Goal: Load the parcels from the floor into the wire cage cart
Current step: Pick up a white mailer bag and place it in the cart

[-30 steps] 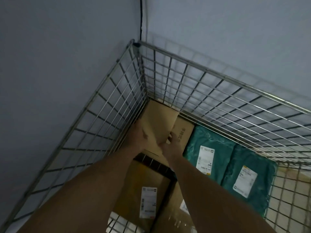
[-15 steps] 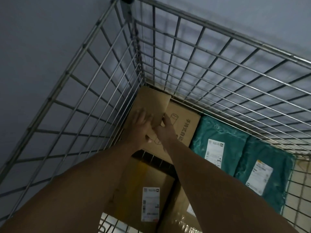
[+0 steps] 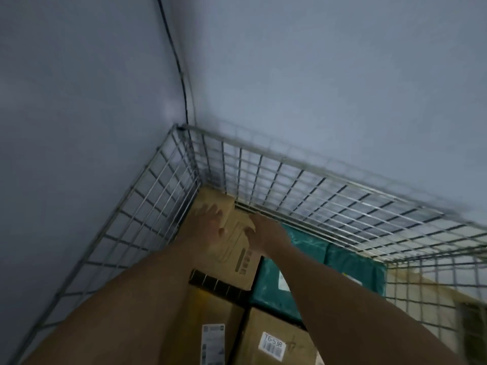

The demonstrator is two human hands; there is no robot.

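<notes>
Your left hand lies flat on the cardboard box, fingers spread wide. Your right hand touches its right side with fingers bent; blur prevents telling whether it grips. Judged purpose: seating the box tight in the wire cage cart corner ahead of both hands, to save room. Count: this box, two labelled boxes behind your wrists, two teal bags right of your right hand

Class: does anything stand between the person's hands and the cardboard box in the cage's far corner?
Nothing visible does: the left hand lies flat on the cardboard box and the right hand touches its top.
</notes>
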